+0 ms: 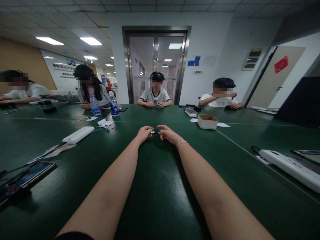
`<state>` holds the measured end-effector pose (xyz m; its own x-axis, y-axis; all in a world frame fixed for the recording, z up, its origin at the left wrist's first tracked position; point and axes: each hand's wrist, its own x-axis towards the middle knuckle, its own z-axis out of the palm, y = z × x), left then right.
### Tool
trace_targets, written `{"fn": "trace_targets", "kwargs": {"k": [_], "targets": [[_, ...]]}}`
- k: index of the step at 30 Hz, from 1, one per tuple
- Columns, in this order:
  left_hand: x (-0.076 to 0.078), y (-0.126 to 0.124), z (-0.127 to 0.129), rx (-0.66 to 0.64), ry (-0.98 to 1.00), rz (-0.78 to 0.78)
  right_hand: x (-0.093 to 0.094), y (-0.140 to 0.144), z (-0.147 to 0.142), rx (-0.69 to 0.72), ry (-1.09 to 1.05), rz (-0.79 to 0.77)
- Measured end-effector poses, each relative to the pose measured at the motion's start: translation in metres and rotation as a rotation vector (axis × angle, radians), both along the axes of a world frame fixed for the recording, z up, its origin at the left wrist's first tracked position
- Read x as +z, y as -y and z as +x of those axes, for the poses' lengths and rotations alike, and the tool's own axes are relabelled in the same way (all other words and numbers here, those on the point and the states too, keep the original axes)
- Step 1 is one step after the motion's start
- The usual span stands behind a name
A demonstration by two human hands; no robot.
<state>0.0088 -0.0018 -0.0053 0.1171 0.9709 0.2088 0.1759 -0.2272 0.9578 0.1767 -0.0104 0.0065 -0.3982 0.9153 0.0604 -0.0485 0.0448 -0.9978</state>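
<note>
Two bare forearms stretch out over a dark green bench [160,200], meeting near the centre of the view. The left hand [144,133] and right hand [168,134] are both curled closed, pinching a small dark object with a silvery end [155,132] between them: it lies at the left hand's three o'clock, the right hand's nine o'clock. The object is too small to identify. A cardboard box [207,121] sits at two o'clock from the hands.
</note>
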Motion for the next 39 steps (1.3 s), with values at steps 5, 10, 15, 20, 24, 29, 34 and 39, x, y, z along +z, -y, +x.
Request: {"fn": "trace_targets", "kwargs": {"k": [5,10,15,20,24,29,34,39], "targets": [[-0.0029,-0.0035,-0.0009,-0.006,0.001,0.008,-0.0024,-0.003,-0.0013,-0.017,0.051,0.014],[-0.0026,-0.0035,-0.0012,-0.008,0.006,0.002,-0.0057,-0.0063,-0.0005,-0.032,0.087,0.093],[-0.0004,-0.0011,-0.001,-0.005,0.006,-0.001,-0.0049,-0.0045,-0.0011,-0.044,0.102,0.098],[0.0006,-0.0003,-0.0007,0.003,0.006,-0.006,-0.0037,-0.0035,-0.0008,-0.027,0.086,0.102],[0.0003,-0.0005,-0.0008,-0.004,0.018,-0.01,-0.0028,-0.0033,0.0011,0.003,0.043,0.054],[0.0007,0.0001,-0.0009,-0.001,0.024,-0.007,-0.0028,-0.0028,0.0017,-0.007,0.019,0.059],[0.0008,-0.0001,-0.0006,-0.005,0.024,-0.011,-0.0026,-0.0035,-0.0001,-0.007,0.044,0.023],[0.0008,-0.0002,-0.0011,-0.011,0.008,-0.005,-0.0009,-0.0016,0.0004,0.043,0.064,0.054]]}}
